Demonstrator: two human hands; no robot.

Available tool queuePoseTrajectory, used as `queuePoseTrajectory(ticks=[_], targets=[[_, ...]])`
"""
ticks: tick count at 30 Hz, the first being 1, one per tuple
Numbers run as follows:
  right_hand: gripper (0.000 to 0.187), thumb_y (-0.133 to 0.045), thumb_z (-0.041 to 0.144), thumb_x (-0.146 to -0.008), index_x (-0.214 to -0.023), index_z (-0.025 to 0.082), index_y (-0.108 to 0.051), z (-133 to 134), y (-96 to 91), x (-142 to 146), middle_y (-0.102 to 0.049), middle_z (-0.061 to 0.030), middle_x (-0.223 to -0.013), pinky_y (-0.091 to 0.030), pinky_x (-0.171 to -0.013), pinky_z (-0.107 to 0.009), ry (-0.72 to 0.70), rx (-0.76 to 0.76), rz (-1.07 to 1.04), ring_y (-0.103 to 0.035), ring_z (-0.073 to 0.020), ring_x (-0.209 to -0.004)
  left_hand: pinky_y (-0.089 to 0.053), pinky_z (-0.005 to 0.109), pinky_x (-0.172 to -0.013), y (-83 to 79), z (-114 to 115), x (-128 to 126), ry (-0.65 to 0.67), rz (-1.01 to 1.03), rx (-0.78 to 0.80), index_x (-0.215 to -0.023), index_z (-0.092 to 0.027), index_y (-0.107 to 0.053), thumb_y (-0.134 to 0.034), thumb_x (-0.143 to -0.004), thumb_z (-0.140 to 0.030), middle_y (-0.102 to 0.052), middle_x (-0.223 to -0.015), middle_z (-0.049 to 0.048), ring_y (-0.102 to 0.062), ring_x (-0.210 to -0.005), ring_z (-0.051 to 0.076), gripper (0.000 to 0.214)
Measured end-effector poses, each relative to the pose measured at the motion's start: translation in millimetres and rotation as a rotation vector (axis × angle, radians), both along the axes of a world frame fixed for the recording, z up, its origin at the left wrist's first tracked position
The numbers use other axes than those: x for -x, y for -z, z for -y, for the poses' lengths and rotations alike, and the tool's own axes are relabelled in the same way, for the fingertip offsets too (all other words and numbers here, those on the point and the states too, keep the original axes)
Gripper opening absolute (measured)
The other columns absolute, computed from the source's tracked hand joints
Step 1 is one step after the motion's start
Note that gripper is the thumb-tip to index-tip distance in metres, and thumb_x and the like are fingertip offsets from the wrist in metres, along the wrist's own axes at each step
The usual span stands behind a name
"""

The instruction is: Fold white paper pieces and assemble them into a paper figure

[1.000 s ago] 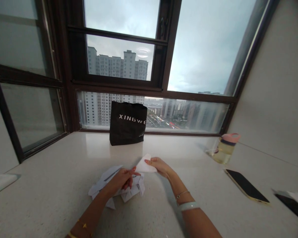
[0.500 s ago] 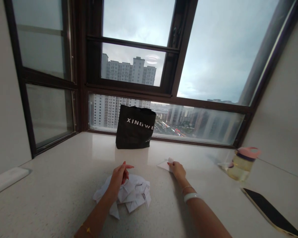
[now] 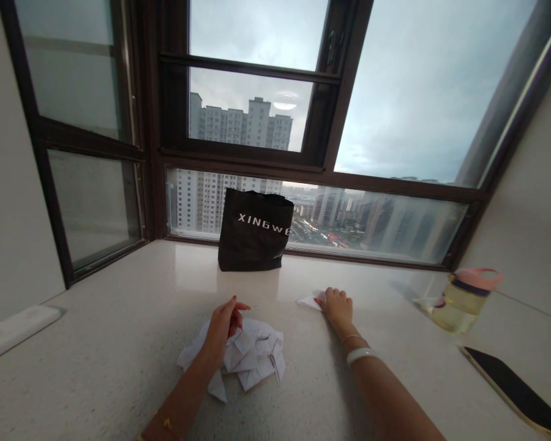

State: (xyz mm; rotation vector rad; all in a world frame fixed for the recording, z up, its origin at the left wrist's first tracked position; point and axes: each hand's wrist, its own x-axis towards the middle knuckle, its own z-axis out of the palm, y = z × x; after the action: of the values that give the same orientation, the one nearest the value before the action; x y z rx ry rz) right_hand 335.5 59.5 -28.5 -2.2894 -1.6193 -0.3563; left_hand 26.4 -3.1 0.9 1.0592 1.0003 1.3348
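Observation:
A heap of folded white papers [image 3: 252,358] lies on the pale counter [image 3: 96,361] in front of me. My left hand [image 3: 224,324] hovers over the heap's left side, fingers loosely curled and apart, nothing in them. To the right, my right hand [image 3: 337,308] rests palm down on one folded white paper [image 3: 309,301], whose corner shows beyond the fingertips. That paper lies flat on the counter, apart from the heap.
A black paper bag [image 3: 254,231] with white lettering stands by the window. At the right are a bottle [image 3: 463,299] with a pink lid and a dark phone [image 3: 514,392]. A white flat object [image 3: 13,327] lies at the far left edge.
My right hand carried the folded paper from above the heap to the right and laid it flat on the counter. My left hand let go of it and stayed over the heap.

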Motion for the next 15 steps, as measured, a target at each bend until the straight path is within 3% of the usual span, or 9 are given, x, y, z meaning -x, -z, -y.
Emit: queuePoseTrajectory(ticks=[3,7,11,15], targets=[[0.032,-0.052,0.032,-0.083,-0.107,0.01,-0.054,6,-7.3,2,-0.056,-0.0217,-0.107,-0.034,-0.081,-0.043,0.034,-0.068,-0.019,-0.046,-0.0349,-0.106,-0.013,0.018,-0.036,0.4,-1,1,-0.009,0.058,0.045,-0.063,-0.013,-0.062,-0.054,-0.063,-0.054,-0.04,-0.039,-0.0067,-0.026,-0.033,0.003,0.042],[0.035,-0.037,0.028,-0.088,-0.118,0.014,-0.048,12,-20.5,19,-0.05,-0.0229,-0.116,-0.033,-0.08,-0.046,0.057,-0.145,-0.102,-0.044,-0.0363,-0.107,-0.012,0.019,-0.035,1.7,-4,2,-0.028,0.12,0.039,-0.065,-0.013,-0.062,-0.055,-0.061,-0.052,-0.04,-0.038,-0.0077,-0.023,-0.031,0.002,0.04],[0.025,-0.044,0.026,-0.084,-0.105,0.021,-0.058,23,-17.3,69,-0.06,-0.0124,-0.104,-0.037,-0.076,-0.037,-0.185,-0.053,-0.204,-0.052,-0.0271,-0.097,-0.012,0.019,-0.035,2.7,-4,5,-0.045,0.125,0.016,-0.066,-0.013,-0.062,-0.056,-0.06,-0.052,-0.04,-0.038,-0.008,-0.024,-0.031,0.002,0.04],[0.031,-0.071,0.036,-0.06,-0.085,0.019,-0.064,39,-0.3,122,-0.062,-0.009,-0.097,-0.038,-0.076,-0.034,-0.358,0.095,-0.354,-0.052,-0.0275,-0.098,-0.012,0.019,-0.035,3.4,-5,7,-0.057,0.083,0.02,-0.067,-0.012,-0.063,-0.055,-0.061,-0.053,-0.04,-0.039,-0.008,-0.024,-0.031,0.002,0.042]])
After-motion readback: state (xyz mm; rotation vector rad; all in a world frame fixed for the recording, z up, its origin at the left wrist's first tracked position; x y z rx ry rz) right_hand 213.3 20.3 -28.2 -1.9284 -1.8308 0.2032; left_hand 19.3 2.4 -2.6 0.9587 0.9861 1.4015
